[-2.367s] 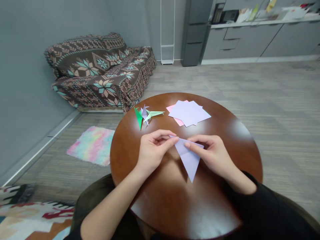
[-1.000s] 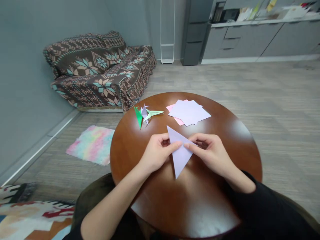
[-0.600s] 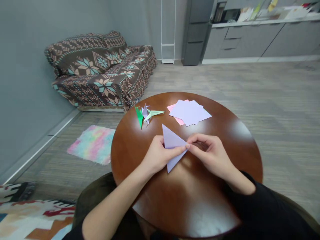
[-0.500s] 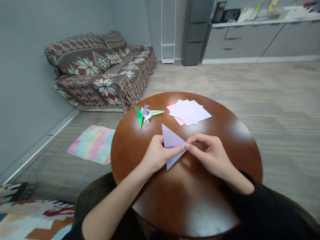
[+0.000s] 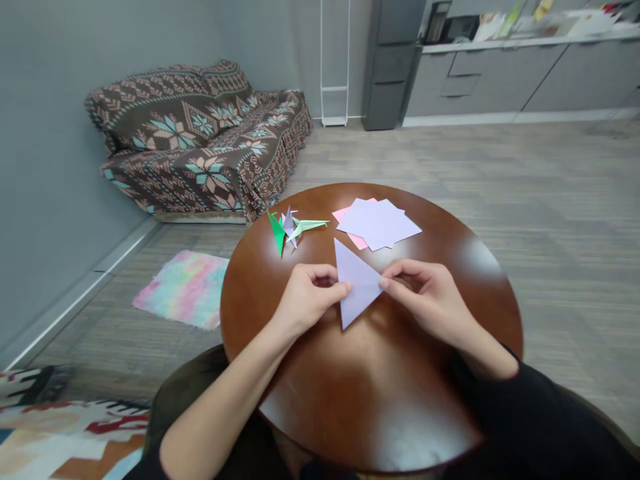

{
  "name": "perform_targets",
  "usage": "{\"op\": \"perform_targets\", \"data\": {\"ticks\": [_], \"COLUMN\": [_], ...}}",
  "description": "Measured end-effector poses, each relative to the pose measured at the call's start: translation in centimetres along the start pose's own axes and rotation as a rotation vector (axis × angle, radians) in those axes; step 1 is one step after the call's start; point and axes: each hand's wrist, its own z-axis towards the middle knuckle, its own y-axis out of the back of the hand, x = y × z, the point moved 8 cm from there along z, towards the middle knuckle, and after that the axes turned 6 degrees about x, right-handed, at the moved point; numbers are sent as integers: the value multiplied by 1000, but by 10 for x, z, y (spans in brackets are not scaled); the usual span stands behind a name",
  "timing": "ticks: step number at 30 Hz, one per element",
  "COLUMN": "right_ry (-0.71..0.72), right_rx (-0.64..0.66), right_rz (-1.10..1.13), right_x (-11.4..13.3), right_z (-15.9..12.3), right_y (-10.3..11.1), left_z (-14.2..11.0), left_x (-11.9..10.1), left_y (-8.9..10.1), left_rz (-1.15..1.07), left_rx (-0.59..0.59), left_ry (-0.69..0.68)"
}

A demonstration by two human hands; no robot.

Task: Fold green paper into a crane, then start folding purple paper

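Note:
A lavender sheet of origami paper (image 5: 358, 275), folded into a triangle, is held above the table between both hands. My left hand (image 5: 311, 298) grips its long left edge, thumb on the front face and the fingers partly behind it. The right corner is pinched between thumb and fingertips of my right hand (image 5: 425, 293). Beyond the left hand lie folded paper cranes: a green one (image 5: 277, 235), a lavender one (image 5: 289, 225) and a pale green one (image 5: 306, 227). A fanned stack of lavender and pink paper (image 5: 379, 225) rests behind the triangle.
The round brown wooden table (image 5: 370, 407) is in front of me. A sofa with a patterned cover (image 5: 200, 143) stands at the back left, near a pastel fluffy mat (image 5: 183, 288) on the floor. Grey kitchen cabinets (image 5: 500, 83) and a fridge (image 5: 390, 63) line the back.
The folded paper has shifted right and slightly up, with more of its face showing. My left thumb has drawn back from the right corner toward the left edge; the right hand still pinches that corner.

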Motion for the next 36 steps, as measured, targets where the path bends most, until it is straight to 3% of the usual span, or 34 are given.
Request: {"op": "perform_targets", "data": {"ticks": [7,9,13,22,36], "right_ry": [-44,-49,-43,-46,-55], "right_rx": [-66,-80,-39,84,72], "right_rz": [86,96,112,40,69], "right_x": [-10,-11,-8,5,-2], "right_z": [4,4,2,-3,-2], "right_y": [14,13,0,-21,-13], "left_z": [2,2,0,-5,-4], "left_x": [-6,-6,1,-1,0], "left_y": [21,17,-9,-24,-15], "left_rz": [0,-38,-60,-12,-7], "left_rx": [-140,-104,79,135,88], "left_ry": [-107,-108,-5,-1,-2]}}
